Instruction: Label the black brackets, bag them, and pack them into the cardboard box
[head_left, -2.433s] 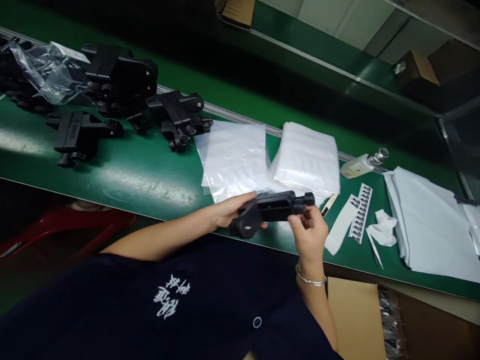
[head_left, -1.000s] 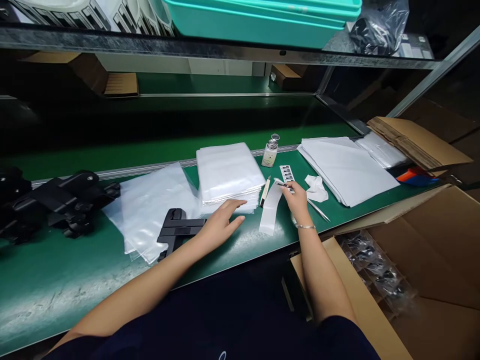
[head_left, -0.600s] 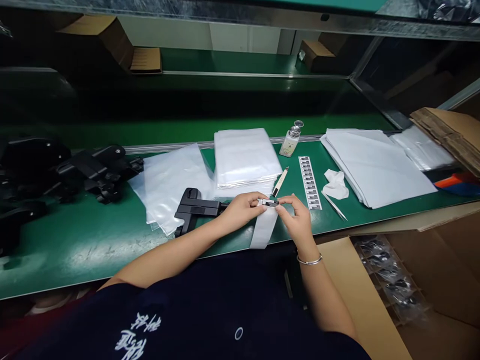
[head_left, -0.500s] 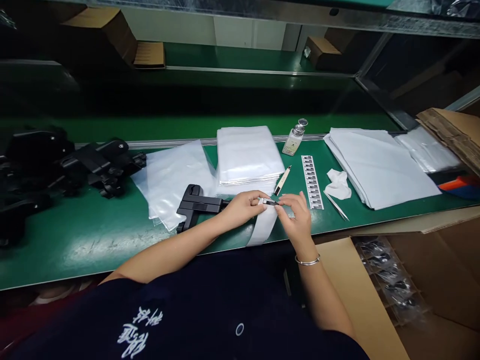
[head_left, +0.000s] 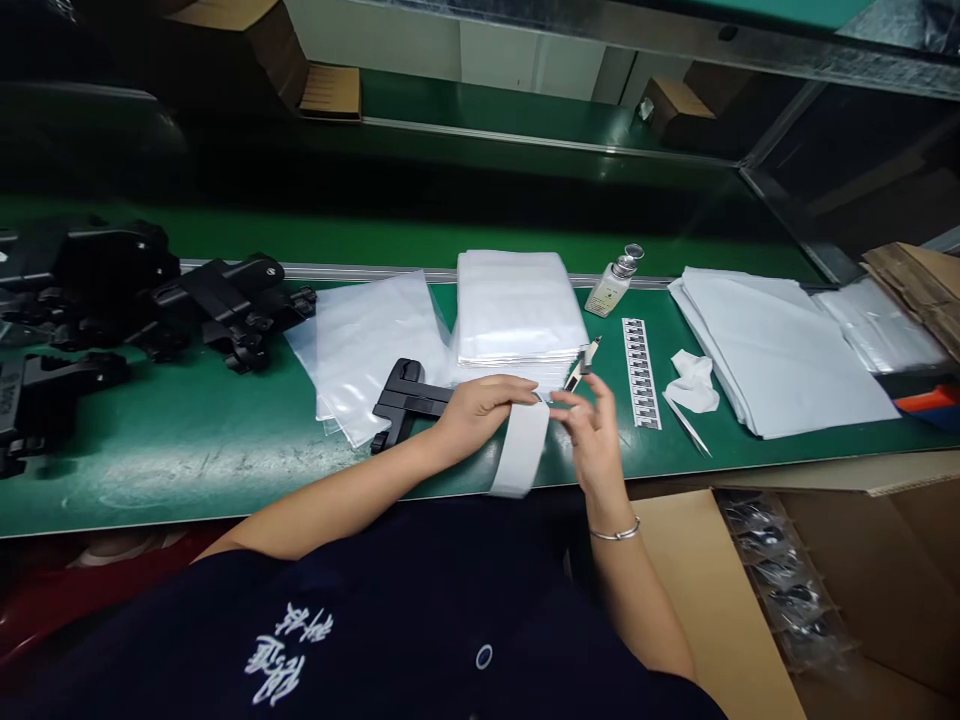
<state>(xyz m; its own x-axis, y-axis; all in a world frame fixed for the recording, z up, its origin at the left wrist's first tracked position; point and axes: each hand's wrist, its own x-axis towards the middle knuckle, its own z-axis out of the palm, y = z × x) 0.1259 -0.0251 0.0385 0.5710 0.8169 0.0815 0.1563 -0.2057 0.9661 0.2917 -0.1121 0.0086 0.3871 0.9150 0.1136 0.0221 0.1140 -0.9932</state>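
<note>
My left hand (head_left: 480, 405) is closed on the upper end of a white paper strip (head_left: 523, 455) that hangs over the front edge of the green belt (head_left: 187, 450). Just right of it, my right hand (head_left: 591, 435) pinches a small label (head_left: 553, 401) between thumb and forefinger at the strip's top, with the other fingers lifted. A black plastic part (head_left: 403, 398) lies behind my left wrist, on clear plastic bags (head_left: 367, 340).
Behind my hands are a stack of white bags (head_left: 517, 305), a pen-like tool (head_left: 583, 366), a label sheet (head_left: 641, 360), a small bottle (head_left: 615, 285), a white cloth (head_left: 694, 368), tweezers (head_left: 688, 427) and white sheets (head_left: 780, 340). Several black parts (head_left: 225, 300) lie left. An open cardboard box (head_left: 742, 600) stands lower right.
I set the black part down on the clear bags. My right hand fetched a small label from the right, and both hands met at the white strip. Now the right fingers have lifted apart.
</note>
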